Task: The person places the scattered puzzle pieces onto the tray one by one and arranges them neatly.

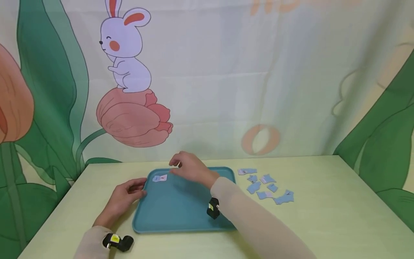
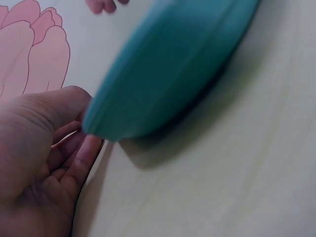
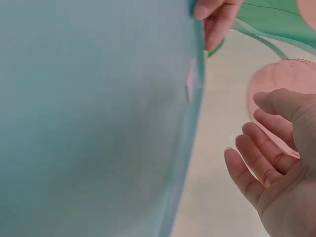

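A teal tray [image 1: 184,212] lies on the table, and my left hand [image 1: 124,198] holds its left rim. In the left wrist view, the thumb and fingers [image 2: 81,163] meet the tray's edge. Small blue and whitish-pink puzzle pieces [image 1: 160,178] lie side by side in the tray's far left corner. My right hand [image 1: 191,167] hovers above the tray's far side, just right of those pieces. Its fingers [image 3: 254,158] are loosely bent with nothing between them.
Several loose blue and pink puzzle pieces [image 1: 266,194] are scattered on the pale table [image 1: 336,216] right of the tray. A curtain [image 1: 210,90] printed with a rabbit and flowers hangs behind the table's far edge.
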Available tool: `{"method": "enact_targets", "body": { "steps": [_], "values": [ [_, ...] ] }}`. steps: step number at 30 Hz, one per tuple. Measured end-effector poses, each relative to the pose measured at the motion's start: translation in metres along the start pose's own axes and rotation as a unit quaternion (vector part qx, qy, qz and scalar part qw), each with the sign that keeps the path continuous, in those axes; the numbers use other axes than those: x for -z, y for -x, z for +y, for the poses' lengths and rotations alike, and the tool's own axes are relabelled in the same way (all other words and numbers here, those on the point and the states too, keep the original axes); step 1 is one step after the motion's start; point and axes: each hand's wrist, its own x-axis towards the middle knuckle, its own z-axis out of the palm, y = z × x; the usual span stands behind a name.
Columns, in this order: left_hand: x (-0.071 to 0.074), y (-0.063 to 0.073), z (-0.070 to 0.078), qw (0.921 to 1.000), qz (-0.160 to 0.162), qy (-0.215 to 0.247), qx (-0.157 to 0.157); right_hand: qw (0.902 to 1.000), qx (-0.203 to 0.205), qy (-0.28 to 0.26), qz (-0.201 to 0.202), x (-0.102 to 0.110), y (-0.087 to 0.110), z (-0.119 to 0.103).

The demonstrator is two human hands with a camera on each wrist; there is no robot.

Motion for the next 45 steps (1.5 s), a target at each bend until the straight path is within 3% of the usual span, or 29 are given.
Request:
{"method": "enact_targets", "body": {
  "steps": [13,27,40,45],
  "values": [
    [0.001,-0.003,-0.004,1.0000,-0.008,-0.001,-0.004,0.9963,0.004,-0.024,0.083,0.051,0.054,0.010],
    [0.000,-0.001,-0.002,0.9999,-0.006,-0.002,-0.008,0.9861,0.004,-0.048,0.159,0.090,0.116,0.046],
    [0.001,-0.001,-0.002,0.9999,-0.004,-0.006,-0.007,0.9825,-0.028,-0.038,0.180,0.119,0.153,0.074],
    [0.000,0.000,-0.002,1.0000,-0.007,-0.004,-0.005,0.9809,-0.059,-0.034,0.182,0.127,0.165,0.087]
  ]
}}
